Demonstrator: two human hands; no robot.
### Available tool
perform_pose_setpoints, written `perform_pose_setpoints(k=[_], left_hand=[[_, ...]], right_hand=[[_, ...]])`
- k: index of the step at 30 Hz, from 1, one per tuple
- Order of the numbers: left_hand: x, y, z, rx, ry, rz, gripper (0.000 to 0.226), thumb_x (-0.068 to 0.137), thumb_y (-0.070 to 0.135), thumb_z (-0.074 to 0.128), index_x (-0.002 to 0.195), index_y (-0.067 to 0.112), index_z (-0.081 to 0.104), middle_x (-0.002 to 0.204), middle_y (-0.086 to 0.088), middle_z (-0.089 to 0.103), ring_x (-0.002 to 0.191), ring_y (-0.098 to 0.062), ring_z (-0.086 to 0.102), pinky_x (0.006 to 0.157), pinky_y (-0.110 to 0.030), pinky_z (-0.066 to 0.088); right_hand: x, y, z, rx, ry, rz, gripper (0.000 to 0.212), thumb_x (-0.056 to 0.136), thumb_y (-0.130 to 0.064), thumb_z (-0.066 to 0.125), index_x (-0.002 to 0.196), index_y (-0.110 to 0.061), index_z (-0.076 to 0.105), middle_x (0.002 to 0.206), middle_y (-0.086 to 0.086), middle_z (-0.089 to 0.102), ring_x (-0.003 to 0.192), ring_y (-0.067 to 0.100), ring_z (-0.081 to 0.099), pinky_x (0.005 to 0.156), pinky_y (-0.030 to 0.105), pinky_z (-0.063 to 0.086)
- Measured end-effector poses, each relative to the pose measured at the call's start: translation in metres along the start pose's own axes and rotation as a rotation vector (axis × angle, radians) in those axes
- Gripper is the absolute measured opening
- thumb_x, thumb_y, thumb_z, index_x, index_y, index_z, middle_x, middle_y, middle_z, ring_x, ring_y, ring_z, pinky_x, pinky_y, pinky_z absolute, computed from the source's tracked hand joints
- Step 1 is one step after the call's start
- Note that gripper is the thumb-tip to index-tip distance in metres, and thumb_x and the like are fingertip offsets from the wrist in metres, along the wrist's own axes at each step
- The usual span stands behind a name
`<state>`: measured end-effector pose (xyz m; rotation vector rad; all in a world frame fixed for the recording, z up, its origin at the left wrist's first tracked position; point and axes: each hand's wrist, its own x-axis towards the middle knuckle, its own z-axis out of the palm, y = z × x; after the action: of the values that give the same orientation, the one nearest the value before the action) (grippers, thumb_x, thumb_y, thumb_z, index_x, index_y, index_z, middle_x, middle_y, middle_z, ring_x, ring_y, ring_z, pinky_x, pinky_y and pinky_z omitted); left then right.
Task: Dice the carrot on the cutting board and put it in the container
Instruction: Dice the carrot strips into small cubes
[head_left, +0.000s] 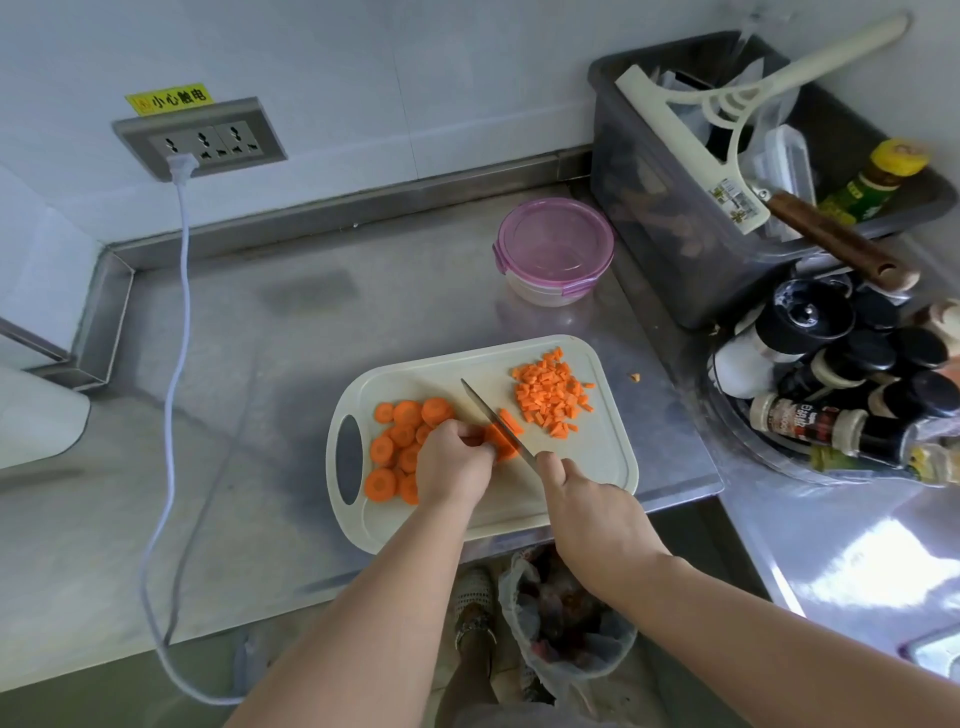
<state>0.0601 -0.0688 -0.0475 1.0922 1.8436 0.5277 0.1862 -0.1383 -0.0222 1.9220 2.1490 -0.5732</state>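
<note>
The left hand curls its fingers over stacked carrot slices on the cutting board. The right hand grips the knife, fingers wrapped tight. Diced carrot lies beside the blade.

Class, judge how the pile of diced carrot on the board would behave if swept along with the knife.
Probably scatters: the diced carrot is many loose small pieces, and one stray bit already lies off the cutting board. Likely light and stiff; the cubes keep sharp edges.
</note>
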Motion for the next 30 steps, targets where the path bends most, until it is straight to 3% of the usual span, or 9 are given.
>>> perform_pose_setpoints(k=[9,14,17,20,23,27,30], left_hand=[[-0.001,0.003,-0.001,0.009,-0.007,-0.02,0.023,0.082,0.024,0.07,0.103,0.017,0.064,0.102,0.001,0.068,0.092,-0.016,0.06,0.074,-0.027,0.042],[-0.001,0.003,0.0,0.023,-0.006,-0.025,0.02,0.082,0.024,0.07,0.101,0.017,0.065,0.102,0.0,0.07,0.096,-0.019,0.063,0.082,-0.032,0.05],[-0.001,0.005,-0.001,0.054,-0.005,-0.006,0.011,0.085,0.018,0.066,0.096,0.018,0.063,0.097,0.001,0.067,0.097,-0.02,0.062,0.085,-0.032,0.049],[-0.003,0.006,-0.003,0.061,-0.01,-0.002,0.008,0.087,0.016,0.063,0.092,0.02,0.06,0.088,0.005,0.061,0.096,-0.019,0.062,0.083,-0.03,0.048],[-0.004,0.004,-0.002,0.062,-0.001,0.013,0.012,0.087,0.017,0.063,0.099,0.017,0.061,0.093,0.005,0.062,0.097,-0.017,0.061,0.082,-0.028,0.046],[-0.008,0.002,0.0,0.038,0.047,0.034,0.018,0.086,0.02,0.067,0.099,0.02,0.055,0.093,0.009,0.059,0.09,-0.01,0.056,0.077,-0.023,0.041],[-0.011,0.002,0.002,0.071,0.07,0.052,0.01,0.086,0.023,0.067,0.09,0.022,0.058,0.088,0.009,0.061,0.087,-0.013,0.058,0.072,-0.024,0.04]], right_hand=[[0.001,-0.004,-0.008,-0.017,-0.039,-0.001,0.058,0.089,0.001,0.05,0.138,-0.011,0.02,0.106,0.006,0.049,0.065,0.02,0.051,0.056,0.029,0.043],[0.004,-0.002,-0.009,0.009,-0.091,-0.013,0.059,0.088,0.003,0.05,0.137,-0.012,0.021,0.107,0.005,0.048,0.068,0.02,0.055,0.06,0.03,0.051],[0.009,-0.001,-0.007,0.015,-0.116,0.002,0.062,0.087,0.005,0.05,0.138,-0.012,0.019,0.108,0.006,0.047,0.069,0.02,0.051,0.061,0.03,0.049],[0.012,-0.002,-0.003,0.015,-0.118,0.013,0.063,0.086,0.005,0.052,0.137,-0.012,0.02,0.1,0.005,0.043,0.067,0.02,0.052,0.059,0.03,0.05],[0.013,-0.001,-0.001,0.056,-0.098,0.035,0.063,0.086,0.004,0.054,0.135,-0.015,0.02,0.093,0.001,0.038,0.068,0.021,0.057,0.06,0.031,0.052],[0.009,0.004,-0.003,0.099,-0.039,0.05,0.053,0.088,0.004,0.048,0.131,-0.015,0.023,0.098,0.001,0.046,0.073,0.026,0.063,0.06,0.033,0.051],[0.003,0.002,-0.004,0.094,-0.039,0.012,0.055,0.089,0.002,0.049,0.133,-0.016,0.022,0.104,0.002,0.05,0.071,0.025,0.062,0.064,0.036,0.056]])
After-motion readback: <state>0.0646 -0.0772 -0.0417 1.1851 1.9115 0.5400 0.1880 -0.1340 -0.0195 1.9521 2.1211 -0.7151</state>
